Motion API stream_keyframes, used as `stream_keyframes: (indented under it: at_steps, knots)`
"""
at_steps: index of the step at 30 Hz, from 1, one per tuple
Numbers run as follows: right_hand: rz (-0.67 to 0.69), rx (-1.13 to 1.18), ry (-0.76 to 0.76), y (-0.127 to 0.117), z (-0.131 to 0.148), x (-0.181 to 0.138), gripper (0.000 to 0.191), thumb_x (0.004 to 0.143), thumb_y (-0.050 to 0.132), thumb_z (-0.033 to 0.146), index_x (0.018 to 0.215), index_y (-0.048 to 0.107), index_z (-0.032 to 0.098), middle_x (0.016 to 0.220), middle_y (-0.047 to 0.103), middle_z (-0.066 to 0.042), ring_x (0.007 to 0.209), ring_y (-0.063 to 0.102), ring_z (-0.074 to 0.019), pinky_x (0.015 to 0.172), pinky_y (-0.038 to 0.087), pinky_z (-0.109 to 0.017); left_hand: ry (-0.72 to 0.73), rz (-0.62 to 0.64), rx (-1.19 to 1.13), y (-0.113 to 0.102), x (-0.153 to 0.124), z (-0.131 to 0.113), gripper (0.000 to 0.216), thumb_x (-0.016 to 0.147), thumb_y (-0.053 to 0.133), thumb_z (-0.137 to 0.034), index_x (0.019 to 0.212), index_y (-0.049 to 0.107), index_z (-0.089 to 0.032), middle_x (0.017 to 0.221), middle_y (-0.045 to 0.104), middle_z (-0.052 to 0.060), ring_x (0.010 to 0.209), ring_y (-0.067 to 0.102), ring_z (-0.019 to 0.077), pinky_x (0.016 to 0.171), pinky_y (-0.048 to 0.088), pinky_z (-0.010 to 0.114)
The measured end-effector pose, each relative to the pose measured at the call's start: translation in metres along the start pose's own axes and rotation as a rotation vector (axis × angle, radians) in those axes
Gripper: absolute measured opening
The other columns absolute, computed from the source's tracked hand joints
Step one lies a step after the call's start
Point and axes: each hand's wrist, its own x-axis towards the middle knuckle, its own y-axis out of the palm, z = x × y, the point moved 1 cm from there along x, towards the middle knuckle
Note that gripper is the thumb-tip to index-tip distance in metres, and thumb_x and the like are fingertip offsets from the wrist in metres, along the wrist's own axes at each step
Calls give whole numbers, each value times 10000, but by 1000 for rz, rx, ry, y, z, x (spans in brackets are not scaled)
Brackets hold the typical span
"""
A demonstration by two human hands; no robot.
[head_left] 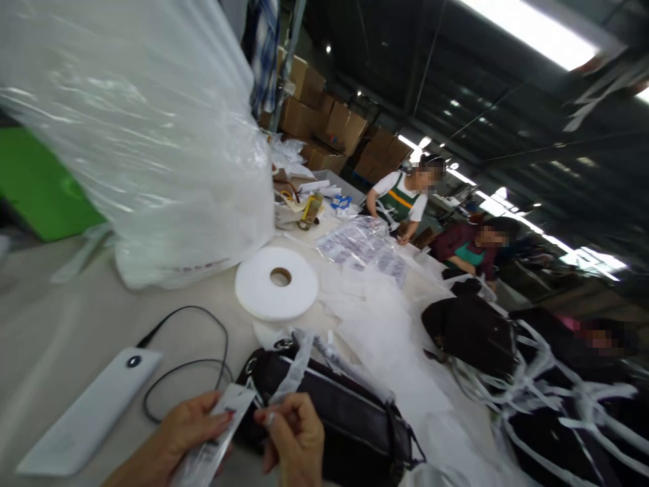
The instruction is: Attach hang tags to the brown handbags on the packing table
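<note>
My left hand is closed on a small clear plastic packet with a printed label, held low at the bottom edge. My right hand pinches a strip of white wrapping that runs up from a dark brown bag lying right behind both hands. The bag is partly wrapped in white strips and clear film.
A white power bank with a black cable lies at the left. A roll of white tape sits mid-table, behind it a big clear plastic sack. More wrapped dark bags lie right. Other people work at the far end near cardboard boxes.
</note>
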Motion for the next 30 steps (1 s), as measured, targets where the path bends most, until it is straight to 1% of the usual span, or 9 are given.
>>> stream_keyframes:
  at_steps: [2, 6, 10, 14, 18, 20, 23, 27, 30]
  knots:
    - [-1, 29, 22, -4, 5, 0, 301, 605, 716, 386, 582, 517, 161, 490, 589, 25, 270, 339, -16, 292, 189, -137, 24, 6, -50, 2, -8, 1, 365, 574, 783, -377, 805, 602, -158, 498, 589, 11, 439, 519, 115, 421, 408, 187]
    - [-12, -12, 7, -10, 2, -2, 293, 609, 725, 409, 581, 610, 141, 535, 644, -27, 303, 399, -35, 324, 256, -155, 43, 24, -136, 5, -13, 7, 322, 579, 781, -336, 766, 597, -149, 540, 584, 6, 467, 518, 106, 447, 432, 196]
    - [3, -42, -16, -13, -2, -4, 299, 635, 706, 433, 574, 654, 145, 410, 554, 10, 314, 384, -45, 357, 264, -174, 60, 20, -129, -2, -16, 11, 294, 589, 769, -332, 733, 589, -149, 504, 564, 4, 447, 502, 110, 428, 433, 204]
    - [-41, -71, -52, -14, -8, -10, 303, 648, 699, 451, 616, 680, 150, 350, 489, 31, 326, 403, -53, 386, 294, -174, 76, -3, -106, -7, -18, 9, 287, 585, 770, -325, 716, 586, -149, 473, 559, 1, 409, 475, 95, 413, 427, 193]
    - [-95, 54, -11, -16, -24, -23, 327, 650, 688, 494, 689, 662, 171, 489, 610, -6, 320, 413, -42, 355, 238, -162, 83, -15, -104, -8, -20, 9, 292, 587, 771, -328, 727, 592, -143, 494, 581, 13, 419, 486, 95, 420, 431, 191]
    - [-90, 82, 14, -17, -31, -28, 340, 653, 680, 507, 704, 652, 173, 508, 607, -3, 316, 399, -34, 356, 202, -161, 82, -5, -109, -8, -21, 9, 289, 586, 772, -329, 708, 584, -146, 491, 577, 13, 426, 494, 101, 419, 429, 192]
    - [-30, 49, 21, -20, -37, -29, 345, 659, 670, 510, 681, 644, 166, 459, 534, 25, 329, 354, -30, 372, 193, -169, 86, 4, -112, -8, -22, 9, 285, 587, 771, -329, 702, 581, -151, 480, 565, 5, 418, 487, 102, 415, 427, 196]
    - [122, 6, 45, -23, -36, -24, 302, 627, 707, 468, 654, 661, 171, 414, 421, 58, 361, 303, -39, 391, 205, -184, 81, 10, -85, -7, -24, 7, 296, 577, 776, -317, 739, 592, -152, 514, 567, -3, 440, 503, 111, 424, 434, 208]
    - [233, 56, -7, -23, -32, -23, 243, 629, 712, 444, 638, 697, 201, 461, 439, 46, 392, 325, -47, 415, 238, -199, 61, 52, -28, -6, -27, 7, 286, 609, 758, -316, 780, 594, -156, 565, 586, -3, 461, 511, 107, 444, 428, 207]
